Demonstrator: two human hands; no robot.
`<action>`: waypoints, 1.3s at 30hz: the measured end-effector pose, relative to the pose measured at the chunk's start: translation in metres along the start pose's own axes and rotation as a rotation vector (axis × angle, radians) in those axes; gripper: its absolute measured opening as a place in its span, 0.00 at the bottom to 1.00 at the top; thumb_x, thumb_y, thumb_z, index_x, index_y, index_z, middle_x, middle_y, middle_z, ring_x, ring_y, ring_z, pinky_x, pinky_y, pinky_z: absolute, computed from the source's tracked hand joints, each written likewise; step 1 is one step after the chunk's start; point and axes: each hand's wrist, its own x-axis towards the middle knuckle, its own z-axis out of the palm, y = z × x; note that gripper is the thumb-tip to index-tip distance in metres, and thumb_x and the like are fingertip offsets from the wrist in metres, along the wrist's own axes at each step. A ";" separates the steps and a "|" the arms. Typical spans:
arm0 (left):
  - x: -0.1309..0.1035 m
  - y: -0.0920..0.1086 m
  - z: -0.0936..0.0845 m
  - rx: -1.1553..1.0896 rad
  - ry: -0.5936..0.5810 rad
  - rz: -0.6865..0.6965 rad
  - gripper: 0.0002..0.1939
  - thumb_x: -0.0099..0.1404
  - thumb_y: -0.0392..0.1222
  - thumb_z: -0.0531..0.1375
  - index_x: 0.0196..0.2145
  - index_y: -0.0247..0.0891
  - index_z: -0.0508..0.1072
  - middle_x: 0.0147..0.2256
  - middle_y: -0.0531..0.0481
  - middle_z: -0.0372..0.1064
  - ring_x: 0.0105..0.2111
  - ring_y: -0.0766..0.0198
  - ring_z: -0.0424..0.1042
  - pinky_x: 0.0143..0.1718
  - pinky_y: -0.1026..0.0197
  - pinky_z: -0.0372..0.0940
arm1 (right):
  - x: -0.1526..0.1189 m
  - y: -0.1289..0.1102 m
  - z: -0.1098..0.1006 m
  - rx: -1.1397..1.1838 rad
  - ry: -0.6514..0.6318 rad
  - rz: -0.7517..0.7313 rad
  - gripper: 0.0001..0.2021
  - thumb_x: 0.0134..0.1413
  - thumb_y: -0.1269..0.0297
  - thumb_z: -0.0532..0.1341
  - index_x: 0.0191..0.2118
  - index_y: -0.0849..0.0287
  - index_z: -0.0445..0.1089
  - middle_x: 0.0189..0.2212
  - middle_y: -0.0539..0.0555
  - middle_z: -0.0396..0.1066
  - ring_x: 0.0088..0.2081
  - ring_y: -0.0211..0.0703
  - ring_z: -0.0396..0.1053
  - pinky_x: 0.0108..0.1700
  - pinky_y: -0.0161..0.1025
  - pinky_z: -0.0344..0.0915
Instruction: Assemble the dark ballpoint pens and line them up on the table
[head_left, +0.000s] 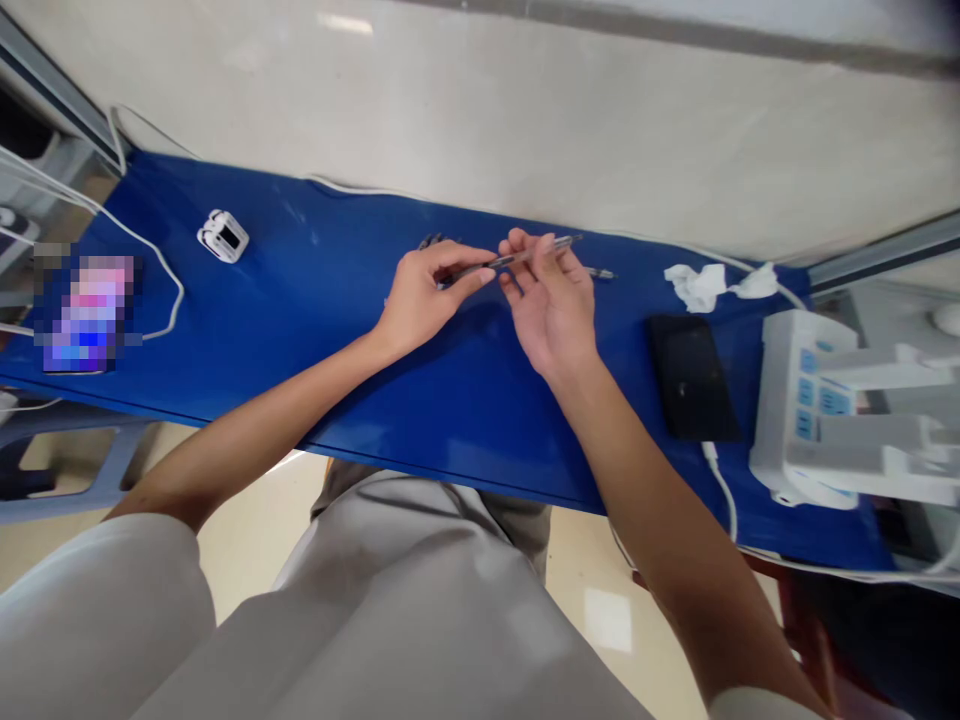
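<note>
Both my hands hold a slim clear pen (pixel 517 258) above the blue table, tilted up to the right. My left hand (pixel 431 290) pinches its left part between thumb and fingers. The fingers and thumb of my right hand (pixel 551 300) close on its right part, palm turned up. Behind my right hand, another pen (pixel 602 273) lies on the table, mostly hidden. Some dark items (pixel 430 241) show just beyond my left hand, too covered to make out.
On the blue table (pixel 465 400), a small white device (pixel 223 237) and a lit phone (pixel 90 315) lie left. To the right are crumpled tissues (pixel 697 287), a black power bank or phone (pixel 690 378) with a white cable (pixel 720 480), and a white machine with blue buttons (pixel 810 410).
</note>
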 end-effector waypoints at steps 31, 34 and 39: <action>0.007 0.019 -0.005 -0.075 0.105 -0.058 0.28 0.77 0.71 0.60 0.39 0.44 0.82 0.35 0.48 0.80 0.36 0.61 0.80 0.40 0.55 0.74 | 0.011 0.002 -0.041 0.148 -0.092 0.159 0.40 0.53 0.13 0.60 0.24 0.46 0.49 0.16 0.45 0.39 0.21 0.43 0.44 0.23 0.46 0.49; 0.010 0.013 -0.008 -0.077 0.122 -0.085 0.30 0.77 0.74 0.58 0.38 0.44 0.80 0.33 0.48 0.79 0.35 0.61 0.79 0.37 0.55 0.73 | 0.007 -0.001 -0.039 0.202 -0.094 0.200 0.40 0.52 0.16 0.63 0.23 0.46 0.48 0.15 0.45 0.38 0.21 0.42 0.42 0.24 0.45 0.46; 0.011 0.009 -0.009 -0.068 0.109 -0.084 0.31 0.76 0.76 0.58 0.37 0.46 0.79 0.33 0.48 0.78 0.34 0.60 0.78 0.35 0.54 0.73 | 0.004 -0.003 -0.036 0.324 -0.169 0.208 0.37 0.59 0.21 0.63 0.25 0.47 0.47 0.17 0.43 0.36 0.21 0.38 0.38 0.24 0.44 0.44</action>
